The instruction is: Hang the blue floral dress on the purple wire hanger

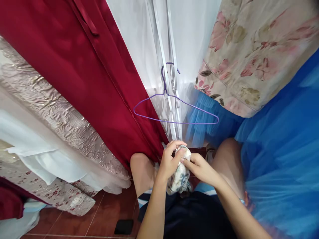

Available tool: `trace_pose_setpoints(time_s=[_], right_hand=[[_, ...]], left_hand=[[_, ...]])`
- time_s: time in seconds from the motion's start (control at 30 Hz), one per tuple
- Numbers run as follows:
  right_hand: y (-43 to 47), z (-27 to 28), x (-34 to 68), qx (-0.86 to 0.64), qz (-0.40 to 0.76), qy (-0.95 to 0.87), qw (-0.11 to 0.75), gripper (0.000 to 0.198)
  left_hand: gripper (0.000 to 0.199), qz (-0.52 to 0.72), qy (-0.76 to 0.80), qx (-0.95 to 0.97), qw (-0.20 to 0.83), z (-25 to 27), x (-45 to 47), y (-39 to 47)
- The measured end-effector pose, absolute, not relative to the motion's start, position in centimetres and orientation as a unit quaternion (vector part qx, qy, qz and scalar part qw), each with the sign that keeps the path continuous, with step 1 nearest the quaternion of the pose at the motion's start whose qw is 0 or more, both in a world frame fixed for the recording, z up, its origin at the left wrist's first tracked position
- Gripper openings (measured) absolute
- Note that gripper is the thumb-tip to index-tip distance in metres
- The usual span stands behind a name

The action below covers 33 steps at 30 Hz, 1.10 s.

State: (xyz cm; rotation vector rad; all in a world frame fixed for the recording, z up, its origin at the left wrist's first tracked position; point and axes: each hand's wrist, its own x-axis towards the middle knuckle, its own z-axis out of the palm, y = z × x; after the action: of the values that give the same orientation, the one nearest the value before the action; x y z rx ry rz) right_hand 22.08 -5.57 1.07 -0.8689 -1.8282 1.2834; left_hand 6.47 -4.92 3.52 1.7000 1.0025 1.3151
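A bunched piece of white cloth with a dark blue-green print point(181, 179) is gathered between both hands above the lap. My left hand point(172, 157) is closed on its upper left side, fingers curled over the top. From the right, my right hand point(195, 165) pinches the same cloth with thumb and fingers. Its lower end hangs down toward the dark top. What kind of garment it is cannot be made out. Just beyond the hands, a bare purple hanger point(175, 122) hangs on a white metal stand point(171, 66).
On the left hang a dark red garment point(99, 83) and a pale textured one point(50, 96). To the right are a floral garment point(249, 59) and blue tulle point(279, 159). White fabric point(132, 26) hangs behind the stand. A black phone-like object point(124, 227) lies on the red tiled floor point(102, 212).
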Motion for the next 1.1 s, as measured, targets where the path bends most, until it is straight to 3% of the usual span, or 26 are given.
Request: trace_pose_setpoints(time_s=[0.13,0.2,0.3,0.53,0.6,0.73,0.8,1.0,1.1], right_hand=[[-5.9,2.6,24.3,-0.337,0.420,-0.743,0.397,0.024],[-5.9,3.2,25.6,-0.335,0.368,-0.752,0.432,0.023],[-4.8,4.2,28.0,-0.350,0.275,-0.750,0.489,0.021],[3.7,9.2,32.6,-0.370,0.113,-0.691,0.610,0.017],[6.3,10.8,32.4,-0.379,0.159,-0.675,0.613,0.022],[9.4,12.8,30.2,-0.349,0.428,-0.679,0.483,0.032],[9.8,13.1,29.2,-0.334,0.511,-0.648,0.456,0.033],[8.9,14.0,29.4,-0.319,0.560,-0.607,0.465,0.032],[8.6,14.5,29.8,-0.324,0.562,-0.615,0.447,0.033]], left_hand=[[0.055,0.463,0.290,0.637,0.544,2.1,5.8,-4.9],[0.051,0.427,0.311,0.641,0.557,0.6,5.9,-5.2],[0.033,0.394,0.380,0.640,0.540,-1.4,6.2,-5.6],[0.035,0.389,0.471,0.690,0.388,-0.4,5.0,-6.3],[0.038,0.392,0.473,0.697,0.370,0.5,4.4,-6.6],[0.042,0.400,0.483,0.691,0.361,1.7,2.0,-6.9],[0.042,0.398,0.501,0.698,0.321,2.1,-0.2,-6.5],[0.017,0.403,0.556,0.723,0.074,3.7,-10.0,-1.0],[0.022,0.405,0.571,0.714,0.030,6.0,-13.3,2.8]])
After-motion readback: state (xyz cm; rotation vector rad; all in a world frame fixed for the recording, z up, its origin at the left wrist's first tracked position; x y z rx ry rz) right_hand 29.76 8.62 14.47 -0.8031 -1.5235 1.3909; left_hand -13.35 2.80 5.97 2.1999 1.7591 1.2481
